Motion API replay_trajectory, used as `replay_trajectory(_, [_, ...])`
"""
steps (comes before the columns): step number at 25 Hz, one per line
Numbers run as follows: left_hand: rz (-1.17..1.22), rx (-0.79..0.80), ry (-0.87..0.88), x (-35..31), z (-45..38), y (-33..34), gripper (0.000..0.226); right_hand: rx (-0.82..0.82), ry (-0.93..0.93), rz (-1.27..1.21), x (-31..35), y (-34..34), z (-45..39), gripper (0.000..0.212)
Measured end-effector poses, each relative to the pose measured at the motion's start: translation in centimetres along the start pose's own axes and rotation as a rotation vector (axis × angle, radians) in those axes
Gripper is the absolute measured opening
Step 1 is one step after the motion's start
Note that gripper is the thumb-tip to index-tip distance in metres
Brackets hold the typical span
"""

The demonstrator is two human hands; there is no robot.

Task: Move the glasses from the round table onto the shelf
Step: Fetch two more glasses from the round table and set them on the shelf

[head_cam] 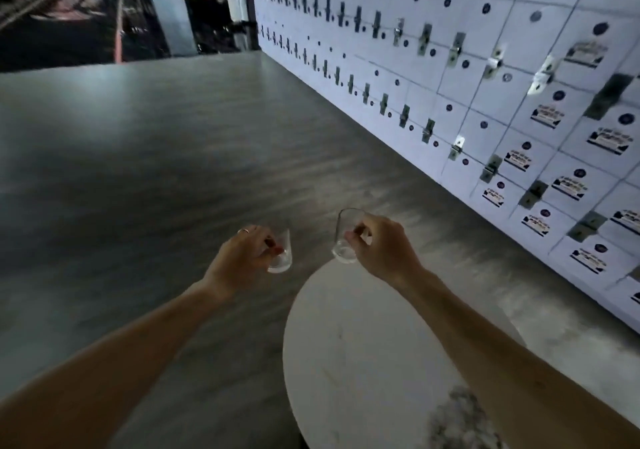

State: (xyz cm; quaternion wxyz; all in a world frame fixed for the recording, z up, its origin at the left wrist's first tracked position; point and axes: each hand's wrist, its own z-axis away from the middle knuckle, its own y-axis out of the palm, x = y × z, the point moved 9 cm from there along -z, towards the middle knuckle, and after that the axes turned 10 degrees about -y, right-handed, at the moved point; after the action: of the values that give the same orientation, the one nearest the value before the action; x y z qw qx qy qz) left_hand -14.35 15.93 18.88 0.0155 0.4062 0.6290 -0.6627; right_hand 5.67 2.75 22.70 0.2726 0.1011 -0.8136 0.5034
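While raised above grey floor (156,158) beside white locker wall (485,78), past far edge of round table (363,351): left hand (239,258) pinching small glass (281,256), right hand (382,246) gripping taller glass (346,235) by fingertips, both clear of tabletop.

Blur, glare and cropped edges

The lower rim of the counter (346,362) is cut off by the picture's bottom edge. Right of the fingers (360,232), the label print on the lockers (554,116) is too blurred to read; the dark background far above them is indistinct.
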Motion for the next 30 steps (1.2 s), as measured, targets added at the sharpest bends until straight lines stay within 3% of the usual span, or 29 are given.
replay_trajectory(5, [-0.003,-0.158,-0.134,6.9,4.1,-12.8,0.01,0.083,-0.179,-0.071,13.3,3.1,-2.8,0.025])
replay_trajectory(10, [-0.09,-0.325,-0.237,16.2,13.2,-24.5,0.012,0.119,-0.321,-0.143,27.6,9.4,-1.5,0.019])
replay_trajectory(21, [-0.197,-0.607,-0.604,37.0,47.1,-49.6,0.01,0.343,-0.758,-0.316,67.5,24.0,13.6,0.02])
replay_trajectory(30, [-0.281,-0.882,-0.975,44.7,75.7,-62.8,0.011,0.553,-1.175,-0.531,96.6,33.1,30.9,0.021])
